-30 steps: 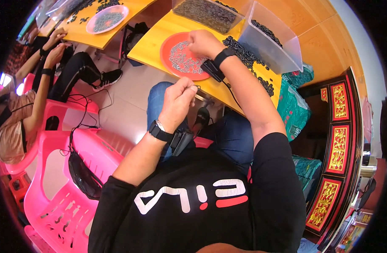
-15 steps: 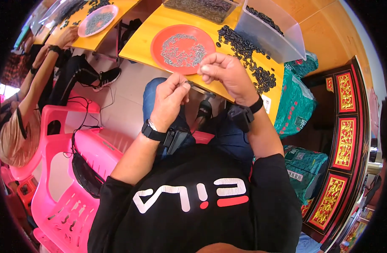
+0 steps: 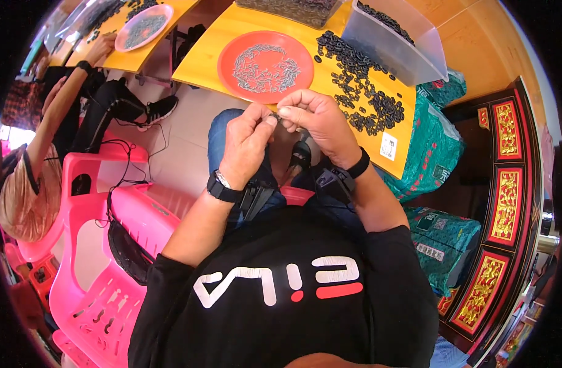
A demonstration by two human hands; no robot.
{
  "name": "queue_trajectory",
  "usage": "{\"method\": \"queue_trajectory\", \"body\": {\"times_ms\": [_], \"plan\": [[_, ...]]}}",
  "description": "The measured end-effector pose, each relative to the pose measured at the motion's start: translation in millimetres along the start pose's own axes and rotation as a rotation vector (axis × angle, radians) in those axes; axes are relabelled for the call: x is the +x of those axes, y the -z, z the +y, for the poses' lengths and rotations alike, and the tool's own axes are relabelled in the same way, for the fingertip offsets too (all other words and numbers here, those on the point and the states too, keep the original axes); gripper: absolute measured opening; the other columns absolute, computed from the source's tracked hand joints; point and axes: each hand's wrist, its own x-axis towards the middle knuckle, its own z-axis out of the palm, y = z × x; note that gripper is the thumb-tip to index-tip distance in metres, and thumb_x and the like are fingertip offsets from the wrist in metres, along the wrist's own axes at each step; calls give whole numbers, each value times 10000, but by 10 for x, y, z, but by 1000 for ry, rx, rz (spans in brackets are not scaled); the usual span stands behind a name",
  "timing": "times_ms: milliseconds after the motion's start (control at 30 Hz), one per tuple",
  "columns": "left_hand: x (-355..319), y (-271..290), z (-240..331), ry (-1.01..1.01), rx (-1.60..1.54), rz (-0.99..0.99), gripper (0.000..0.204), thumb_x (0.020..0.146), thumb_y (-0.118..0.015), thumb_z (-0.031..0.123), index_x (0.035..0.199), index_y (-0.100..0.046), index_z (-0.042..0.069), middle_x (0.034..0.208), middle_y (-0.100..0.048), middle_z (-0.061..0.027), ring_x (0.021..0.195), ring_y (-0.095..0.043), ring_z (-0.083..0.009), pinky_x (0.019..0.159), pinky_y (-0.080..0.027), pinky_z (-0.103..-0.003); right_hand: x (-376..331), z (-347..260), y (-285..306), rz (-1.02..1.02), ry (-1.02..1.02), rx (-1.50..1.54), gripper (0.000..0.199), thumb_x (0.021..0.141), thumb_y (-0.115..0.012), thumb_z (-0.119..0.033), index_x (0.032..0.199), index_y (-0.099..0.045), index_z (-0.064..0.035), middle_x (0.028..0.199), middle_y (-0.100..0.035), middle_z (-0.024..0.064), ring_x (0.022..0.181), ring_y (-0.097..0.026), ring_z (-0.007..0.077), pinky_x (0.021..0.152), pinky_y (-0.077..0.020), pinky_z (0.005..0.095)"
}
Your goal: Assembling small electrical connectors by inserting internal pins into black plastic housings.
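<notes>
Over my lap, just off the table's near edge, both hands meet fingertip to fingertip. My left hand (image 3: 247,144) is closed in a pinch on a small dark piece (image 3: 276,115), mostly covered by the fingers. Against that piece, my right hand (image 3: 318,126) also pinches; whatever its fingers hold is too small to make out. Beyond the hands lies a red round plate (image 3: 230,46) bearing many thin silver screw-like pieces (image 3: 256,54). Small black ring-like parts (image 3: 354,67) are strewn over the table to its right.
Two clear plastic bins (image 3: 410,64) of dark parts stand on the yellow table (image 3: 201,61). Green woven sacks (image 3: 437,147) sit to the right, beside a carved cabinet (image 3: 505,202). Pink plastic chairs (image 3: 79,245) and another person (image 3: 33,202) at a second table are on the left.
My right hand has come down and left from near the plate's edge to meet my left hand at the small dark piece. The left hand has hardly moved.
</notes>
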Motion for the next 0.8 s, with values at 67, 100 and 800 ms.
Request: {"method": "queue_trajectory", "body": {"times_ms": [67, 100, 800], "plan": [[2, 3, -13, 26, -35, 0, 99, 844, -531, 76, 793, -541, -8, 601, -514, -26, 558, -486, -95, 520, -397, -258, 9, 8, 8, 32, -40, 66, 97, 879, -605, -101, 936, -622, -25, 783, -607, -8, 677, -543, 50, 632, -449, 185], [3, 3, -4, 25, -35, 1, 99, 844, -531, 76, 793, -541, -8, 601, -514, -26, 558, -486, -95, 520, -397, -258, 8, 4, 8, 31, -40, 65, 97, 879, -605, -101, 936, -622, -25, 783, -607, -8, 677, -543, 50, 632, -449, 185], [1, -8, -17, -22, 178, -8, 113, 829, -552, 87, 787, -532, -16, 608, -519, -158, 546, -527, -249, 528, -415, -346, 17, 3, -18, -7, -30, -78, 85, 894, -594, -126, 911, -621, -48, 773, -588, -43, 679, -513, 28, 629, -428, 178]]}}
